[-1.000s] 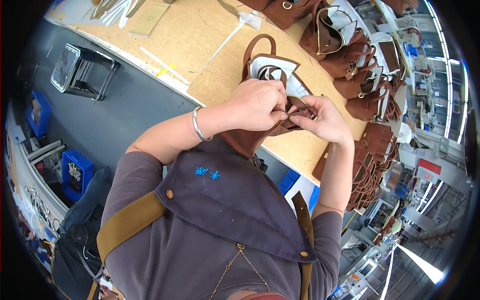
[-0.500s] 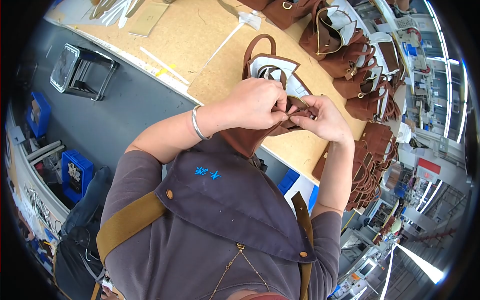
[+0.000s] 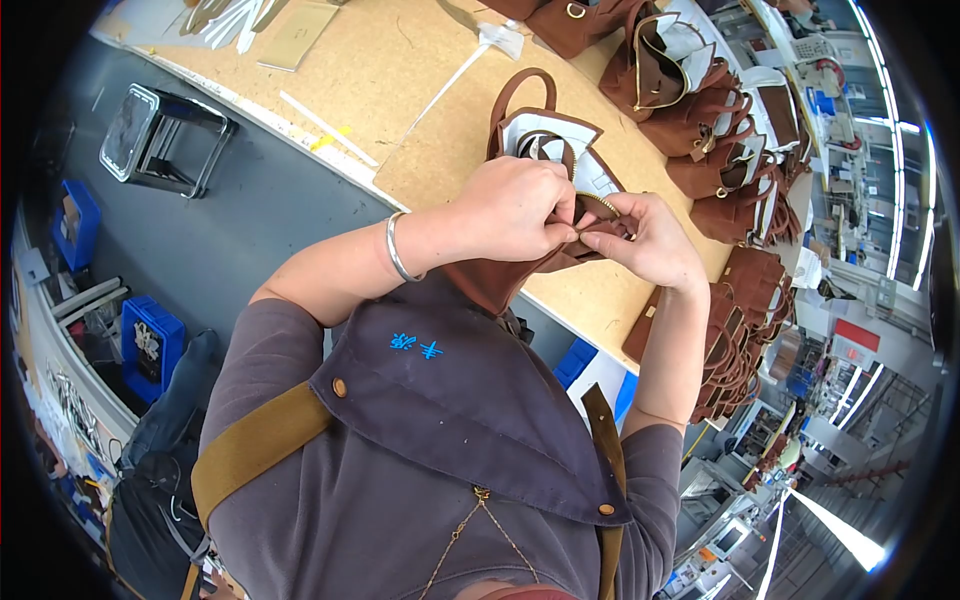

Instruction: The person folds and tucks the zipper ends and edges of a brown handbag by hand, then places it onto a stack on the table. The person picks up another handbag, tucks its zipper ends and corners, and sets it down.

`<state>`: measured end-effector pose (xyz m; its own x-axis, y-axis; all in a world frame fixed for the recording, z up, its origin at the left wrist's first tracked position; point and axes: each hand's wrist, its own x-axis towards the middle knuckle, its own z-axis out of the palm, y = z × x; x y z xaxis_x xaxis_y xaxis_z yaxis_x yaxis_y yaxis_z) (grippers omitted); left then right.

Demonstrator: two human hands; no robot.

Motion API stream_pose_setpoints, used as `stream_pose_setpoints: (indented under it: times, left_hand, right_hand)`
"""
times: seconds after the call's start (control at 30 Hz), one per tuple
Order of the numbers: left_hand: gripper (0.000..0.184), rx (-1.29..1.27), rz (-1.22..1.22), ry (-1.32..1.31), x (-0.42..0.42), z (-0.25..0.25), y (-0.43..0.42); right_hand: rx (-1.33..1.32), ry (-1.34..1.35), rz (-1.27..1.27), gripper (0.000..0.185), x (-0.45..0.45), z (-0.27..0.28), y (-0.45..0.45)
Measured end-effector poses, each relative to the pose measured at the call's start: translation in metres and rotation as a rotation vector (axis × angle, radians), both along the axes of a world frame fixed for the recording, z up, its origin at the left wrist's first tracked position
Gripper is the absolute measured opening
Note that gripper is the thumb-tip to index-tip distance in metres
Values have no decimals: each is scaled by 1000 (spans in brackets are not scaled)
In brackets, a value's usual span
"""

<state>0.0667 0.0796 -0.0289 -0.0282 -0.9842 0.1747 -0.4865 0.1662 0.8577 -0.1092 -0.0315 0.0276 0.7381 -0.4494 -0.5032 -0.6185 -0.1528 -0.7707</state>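
Observation:
A brown leather handbag (image 3: 488, 281) rests against my apron at the table's near edge, its top open. White lining (image 3: 540, 124) shows inside, and a curved handle (image 3: 526, 75) rises at its far side. My left hand (image 3: 520, 203), with a silver bangle at the wrist, pinches the bag's edge beside the gold-toothed zipper (image 3: 599, 204). From the other side my right hand (image 3: 652, 240) grips the same edge, fingers partly inside the opening. The two thumbs almost meet. Whatever small part lies between the fingertips is hidden.
Several brown bags (image 3: 640, 85) line the table's far right side, with more stacked bags (image 3: 735, 340) nearer me. White strips (image 3: 235, 25) and a tan board (image 3: 298, 37) lie far left. A stool (image 3: 165, 140) and blue bins (image 3: 150, 350) stand on the floor.
Almost nothing differs. Both hands keep their hold on the bag's zippered edge, and the bag's handle sits very slightly further right.

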Motion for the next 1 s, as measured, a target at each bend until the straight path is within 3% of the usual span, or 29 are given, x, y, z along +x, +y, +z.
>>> stream_pose_setpoints:
  times: [0.63, 0.83, 0.87, 0.9, 1.0]
  left_hand:
    - [16, -131, -65, 59, 3, -7, 1]
    - [7, -52, -16, 282, -4, -18, 1]
    - [5, -25, -3, 347, -3, -20, 0]
    - [5, -28, -5, 345, -1, -19, 0]
    - [9, 23, -49, 168, 8, -9, 1]
  right_hand:
    - [124, 1, -37, 16, 3, 1, -1]
    - [-26, -93, -46, 25, 7, 0, 10]
    - [-255, -65, -81, 31, 11, 7, 18]
    - [-484, -37, -117, 37, 12, 11, 23]
    - [-513, -170, -169, 33, 0, -1, 25]
